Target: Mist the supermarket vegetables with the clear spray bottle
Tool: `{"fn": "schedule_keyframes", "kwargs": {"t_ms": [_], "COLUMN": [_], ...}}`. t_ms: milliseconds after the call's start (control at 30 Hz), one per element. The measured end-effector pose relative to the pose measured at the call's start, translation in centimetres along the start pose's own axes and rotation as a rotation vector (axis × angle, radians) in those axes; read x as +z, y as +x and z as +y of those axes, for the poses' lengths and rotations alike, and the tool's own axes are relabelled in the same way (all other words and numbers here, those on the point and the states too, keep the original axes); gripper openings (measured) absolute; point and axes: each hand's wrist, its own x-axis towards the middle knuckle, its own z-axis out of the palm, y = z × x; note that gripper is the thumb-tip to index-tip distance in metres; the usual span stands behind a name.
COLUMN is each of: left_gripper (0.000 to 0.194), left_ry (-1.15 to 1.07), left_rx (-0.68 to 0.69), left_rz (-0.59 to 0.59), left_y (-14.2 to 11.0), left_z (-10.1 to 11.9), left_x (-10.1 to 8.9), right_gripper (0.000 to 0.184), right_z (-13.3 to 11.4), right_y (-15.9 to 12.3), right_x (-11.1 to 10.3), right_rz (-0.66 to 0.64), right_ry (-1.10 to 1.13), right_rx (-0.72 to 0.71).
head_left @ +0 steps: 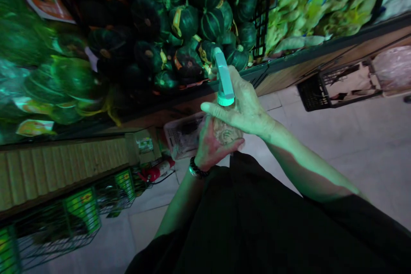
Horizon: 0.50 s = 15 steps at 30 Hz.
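Note:
A spray bottle point(224, 78) with a pale blue trigger head stands upright between both my hands, in front of a produce shelf. My right hand point(245, 109) wraps the bottle's neck just under the head. My left hand point(210, 143), with a dark bead bracelet at the wrist, cups the clear bottle body point(225, 133) from below. Behind the bottle lies a pile of dark green squashes point(189, 21).
Pale leafy greens point(321, 4) fill the shelf to the right, wrapped greens point(48, 81) the left. A black crate point(337, 87) sits under the shelf on the tiled floor. A clear plastic basket point(181, 137), a red extinguisher point(156, 172) and wire racks point(73, 218) stand lower left.

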Motion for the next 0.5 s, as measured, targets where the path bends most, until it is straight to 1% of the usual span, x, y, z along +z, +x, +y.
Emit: {"fn": "schedule_keyframes", "kwargs": {"t_ms": [67,100,167,267,333,400,467,500], "left_gripper": [0.091,0.09,0.088,0.079,0.072,0.071,0.073,0.072], "left_ry": [-0.018,-0.022,-0.032,-0.019,0.027,0.035,-0.038,-0.124], "left_rx": [-0.018,-0.028,-0.04,-0.043,-0.034,-0.033,-0.041,-0.06], "left_rz": [0.004,0.009,0.026,0.069,0.111,0.142,0.158,0.134], "left_y": [1.4,2.0,3.5,5.8,7.5,9.1,10.4,11.1], "left_z": [0.9,1.3,2.0,2.7,2.9,3.0,3.0,3.0], "left_x": [2.0,2.6,3.0,2.0,0.9,-0.3,-1.0,-1.2], "right_gripper": [0.072,0.073,0.074,0.076,0.077,0.077,0.068,0.061], "right_z": [1.3,2.0,3.0,3.7,3.4,2.9,2.2,2.0], "right_y": [0.2,0.6,1.9,5.0,7.4,9.7,11.4,12.1], "right_x": [-2.5,-3.4,-4.5,-4.9,-4.9,-4.7,-4.4,-4.2], "right_rz": [-0.017,-0.027,-0.062,-0.105,-0.121,-0.123,-0.103,-0.084], "right_ry": [0.022,0.025,0.017,0.04,0.065,0.079,0.074,0.062], "right_rx": [-0.022,-0.027,-0.035,-0.078,-0.105,-0.146,-0.174,-0.163]}}
